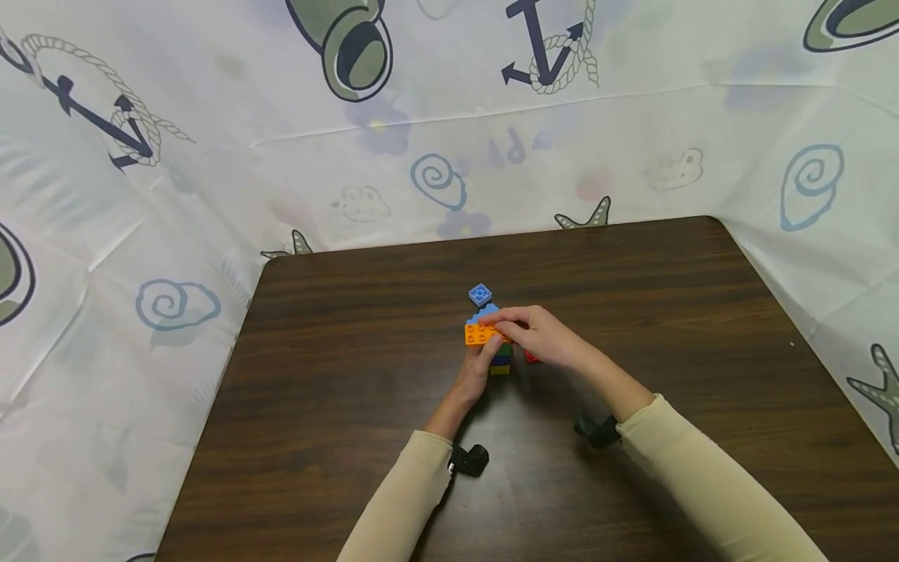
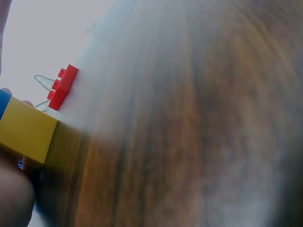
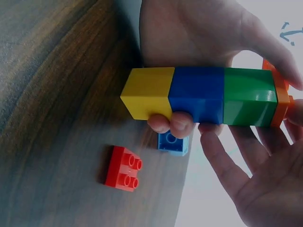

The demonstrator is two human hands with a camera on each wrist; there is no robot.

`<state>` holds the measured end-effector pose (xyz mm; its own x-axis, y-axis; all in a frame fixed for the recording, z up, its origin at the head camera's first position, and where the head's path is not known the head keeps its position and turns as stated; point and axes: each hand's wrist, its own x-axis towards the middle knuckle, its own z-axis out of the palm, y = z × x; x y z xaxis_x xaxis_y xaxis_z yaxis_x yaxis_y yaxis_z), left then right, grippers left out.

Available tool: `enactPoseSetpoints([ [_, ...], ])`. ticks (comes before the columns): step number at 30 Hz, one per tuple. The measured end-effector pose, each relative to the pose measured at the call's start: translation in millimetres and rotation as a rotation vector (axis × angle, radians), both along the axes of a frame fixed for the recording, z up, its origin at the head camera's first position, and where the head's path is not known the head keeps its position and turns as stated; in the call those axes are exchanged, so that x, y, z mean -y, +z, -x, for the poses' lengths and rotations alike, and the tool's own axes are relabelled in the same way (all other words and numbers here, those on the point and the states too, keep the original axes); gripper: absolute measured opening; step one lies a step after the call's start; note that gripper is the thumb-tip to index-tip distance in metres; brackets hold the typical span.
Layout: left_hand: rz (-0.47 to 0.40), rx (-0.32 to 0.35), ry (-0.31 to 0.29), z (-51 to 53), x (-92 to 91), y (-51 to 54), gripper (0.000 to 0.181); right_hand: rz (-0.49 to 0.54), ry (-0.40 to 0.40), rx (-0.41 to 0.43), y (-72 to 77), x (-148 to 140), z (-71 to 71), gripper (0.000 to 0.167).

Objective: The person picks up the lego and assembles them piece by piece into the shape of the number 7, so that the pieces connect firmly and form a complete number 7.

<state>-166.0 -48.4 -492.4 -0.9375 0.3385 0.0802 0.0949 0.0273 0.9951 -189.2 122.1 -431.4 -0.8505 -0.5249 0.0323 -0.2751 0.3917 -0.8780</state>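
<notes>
A stack of toy building bricks stands upright: yellow (image 3: 149,92) at the bottom, then blue (image 3: 196,94), green (image 3: 250,97) and a longer orange brick (image 1: 481,334) across the top. My left hand (image 1: 474,376) grips the stack, its fingers curled round the yellow and blue bricks and its thumb up by the orange one. With fingers and thumb, my right hand (image 1: 544,336) pinches the orange brick from the right and partly covers it. Light blue studs (image 1: 485,314) show just behind the orange brick; whether they join it I cannot tell.
A red brick (image 3: 124,169) lies studs up on the dark wooden table (image 1: 337,406), right of the stack and partly hidden by the right hand in the head view. Beyond the stack is a small light blue brick (image 1: 481,294). Patterned white cloth (image 1: 281,179) hangs behind the table.
</notes>
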Motion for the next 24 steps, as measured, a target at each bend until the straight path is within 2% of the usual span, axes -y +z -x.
enactPoseSetpoints([
  [4, -0.007, 0.014, 0.030, 1.2, -2.7, 1.3, 0.057, 0.008, -0.022, -0.001, -2.9, 0.6, -0.2, 0.031],
  [9, -0.035, -0.035, 0.043, 3.3, -4.8, 0.5, 0.050, 0.069, -0.037, 0.044, -4.9, 0.4, -0.9, 0.032],
  [14, -0.017, -0.063, 0.053, 2.5, -5.6, 1.5, 0.049, 0.122, -0.051, 0.106, -7.1, -2.2, -1.2, 0.033],
  [24, -0.045, -0.046, 0.058, 0.9, -8.5, 4.5, 0.043, 0.142, -0.065, 0.088, -9.3, -1.4, -1.5, 0.031],
])
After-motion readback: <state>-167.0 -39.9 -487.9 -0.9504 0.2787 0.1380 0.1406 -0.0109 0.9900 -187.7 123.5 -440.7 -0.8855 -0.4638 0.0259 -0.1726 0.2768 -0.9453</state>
